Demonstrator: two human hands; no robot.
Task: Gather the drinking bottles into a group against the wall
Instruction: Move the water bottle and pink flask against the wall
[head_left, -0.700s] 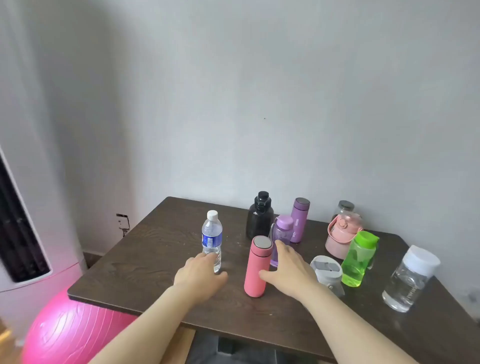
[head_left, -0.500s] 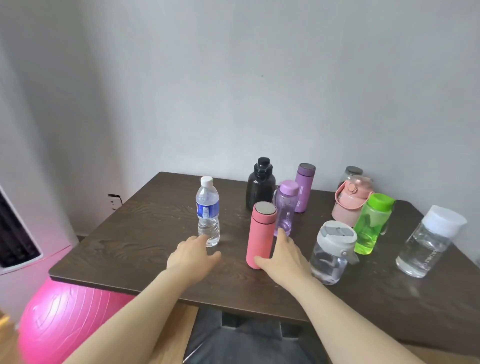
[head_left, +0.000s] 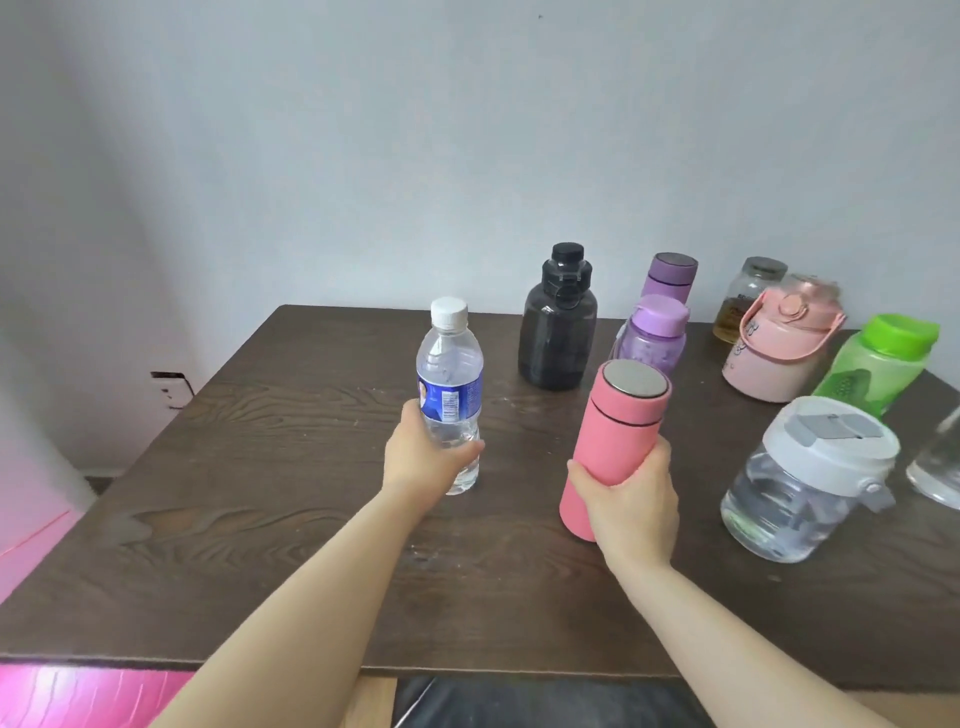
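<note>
My left hand (head_left: 423, 462) is wrapped around the lower part of a clear plastic water bottle (head_left: 450, 374) with a white cap and blue label. My right hand (head_left: 631, 501) grips a coral-pink flask (head_left: 621, 415) with a steel lid, tilted slightly right. Behind them, near the wall, stand a black bottle (head_left: 558, 332), a purple flask (head_left: 670, 275) and a small lilac bottle (head_left: 654, 338). To the right are a pink handled jug (head_left: 776, 348), a green bottle (head_left: 883, 364), a glass jar (head_left: 748, 296) and a clear white-lidded jug (head_left: 805, 483).
All stand on a dark wooden table (head_left: 260, 493) set against a pale wall (head_left: 415, 156). Another clear bottle (head_left: 940, 467) is cut off at the right edge. A pink ball (head_left: 62, 696) lies below the table's front left corner.
Both hands have gone from resting beside the bottles to closing on them: left on the water bottle, right on the pink flask. The camera has moved closer and lower.
</note>
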